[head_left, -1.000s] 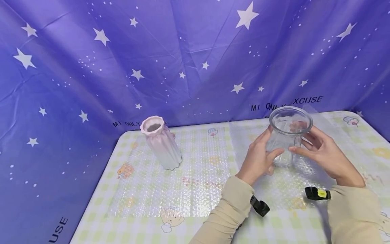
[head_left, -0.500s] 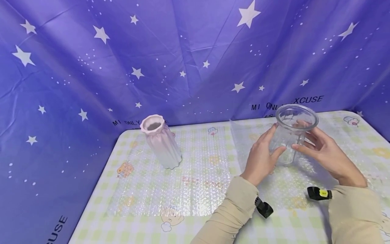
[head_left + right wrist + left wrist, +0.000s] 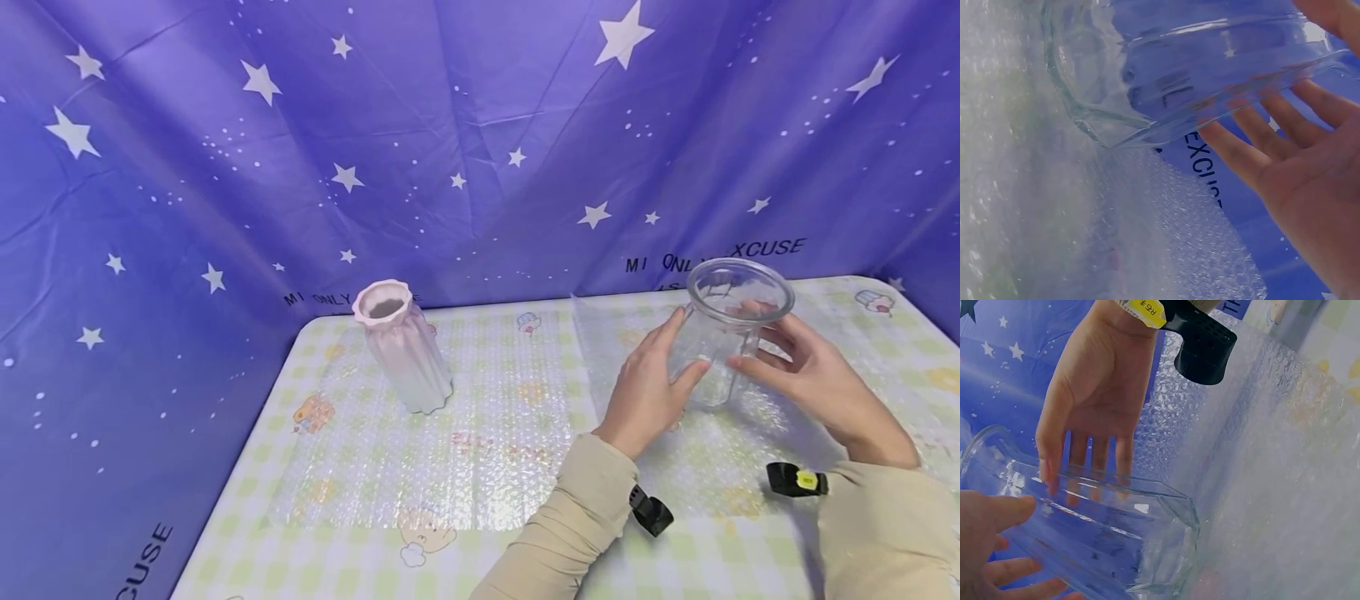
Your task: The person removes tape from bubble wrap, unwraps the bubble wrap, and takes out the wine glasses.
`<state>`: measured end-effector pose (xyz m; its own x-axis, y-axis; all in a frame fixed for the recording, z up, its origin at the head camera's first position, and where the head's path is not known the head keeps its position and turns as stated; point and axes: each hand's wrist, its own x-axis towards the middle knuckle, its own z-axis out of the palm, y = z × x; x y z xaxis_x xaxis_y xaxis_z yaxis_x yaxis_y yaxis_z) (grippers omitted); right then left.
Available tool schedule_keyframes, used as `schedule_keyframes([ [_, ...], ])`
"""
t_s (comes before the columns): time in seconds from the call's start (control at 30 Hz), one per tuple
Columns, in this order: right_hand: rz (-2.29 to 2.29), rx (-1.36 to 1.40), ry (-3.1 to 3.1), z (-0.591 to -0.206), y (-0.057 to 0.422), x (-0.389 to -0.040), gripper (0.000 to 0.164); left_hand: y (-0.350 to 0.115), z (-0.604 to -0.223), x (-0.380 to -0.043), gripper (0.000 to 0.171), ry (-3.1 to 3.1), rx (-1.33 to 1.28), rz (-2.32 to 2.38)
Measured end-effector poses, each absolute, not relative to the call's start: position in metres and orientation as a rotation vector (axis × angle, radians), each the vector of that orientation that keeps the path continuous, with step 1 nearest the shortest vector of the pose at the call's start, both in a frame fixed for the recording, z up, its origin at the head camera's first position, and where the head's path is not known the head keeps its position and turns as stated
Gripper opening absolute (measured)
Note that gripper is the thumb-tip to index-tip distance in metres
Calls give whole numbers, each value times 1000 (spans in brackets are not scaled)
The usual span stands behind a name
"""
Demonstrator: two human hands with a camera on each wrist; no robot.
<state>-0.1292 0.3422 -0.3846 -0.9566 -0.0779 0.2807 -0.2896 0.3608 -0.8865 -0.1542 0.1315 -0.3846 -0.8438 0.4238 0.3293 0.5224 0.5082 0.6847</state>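
Note:
A clear glass vase [image 3: 708, 354] with a flared round rim and faceted sides stands between both hands at the right of the head view, leaning a little to the right. My left hand [image 3: 648, 392] holds its left side, thumb in front. On the other side my right hand [image 3: 821, 387] has its thumb on the front and its fingers curved behind the glass. The left wrist view shows the vase's angular base [image 3: 1179, 537] over bubble wrap. Fingers of the right hand [image 3: 1316, 162] lie along the glass wall in the right wrist view.
A pink-to-white pleated vase [image 3: 408, 358] stands on a sheet of bubble wrap [image 3: 360, 475] at the left. More bubble wrap [image 3: 697, 475] lies under the hands. A checked cloth [image 3: 247, 533] covers the table, with a purple starry curtain [image 3: 465, 125] behind.
Both hands and the glass vase have shifted slightly to the right, and the vase's rim leans further right. The pink-to-white vase has stayed in place.

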Motion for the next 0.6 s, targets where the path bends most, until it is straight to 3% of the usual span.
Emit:
schedule_keyframes([
  [0.2, 1783, 289, -2263, -378, 343, -128, 64, 126, -380, -155, 63, -2597, -819, -1242],
  [0.6, 1459, 137, -2325, -353, 338, -116, 74, 117, -364, -153, 57, -2548, -875, -1235],
])
